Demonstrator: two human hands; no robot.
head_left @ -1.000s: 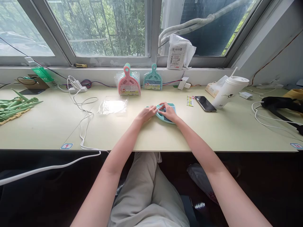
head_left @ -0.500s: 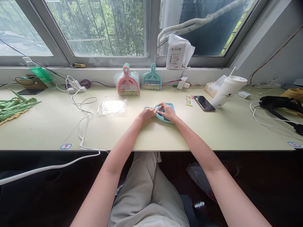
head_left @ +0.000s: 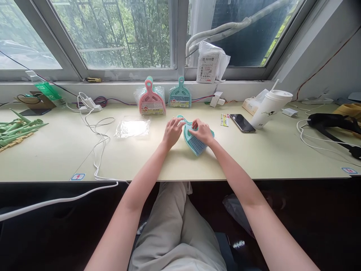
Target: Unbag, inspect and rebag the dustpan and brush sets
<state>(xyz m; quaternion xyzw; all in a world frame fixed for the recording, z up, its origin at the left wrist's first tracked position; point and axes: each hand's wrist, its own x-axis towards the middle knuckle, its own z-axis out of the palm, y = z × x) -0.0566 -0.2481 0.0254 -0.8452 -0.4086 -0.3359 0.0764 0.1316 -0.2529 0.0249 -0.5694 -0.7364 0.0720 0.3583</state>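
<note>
A teal dustpan and brush set (head_left: 195, 144) is on the table in front of me, its handle pointing up and left and its bristle end toward me. My left hand (head_left: 172, 131) has its fingertips on the handle. My right hand (head_left: 202, 131) grips the set's right side, thumb over its upper part. Behind stand a stack of pink and teal sets (head_left: 152, 101) and a teal set (head_left: 180, 96), both with yellow labels. A clear plastic bag (head_left: 132, 128) lies flat to the left, and a small yellow card (head_left: 225, 119) to the right.
A phone (head_left: 242, 123), a white cup with a straw (head_left: 269, 109) and a tissue pack (head_left: 255, 103) are at the right. White cables (head_left: 97, 150) run down the table's left part. Green plant-like pieces (head_left: 21, 128) lie far left, a black strap (head_left: 332, 126) far right.
The teal set has turned from lying sideways to having its bristle end toward me. My left hand has moved up slightly with the handle, its fingers more spread.
</note>
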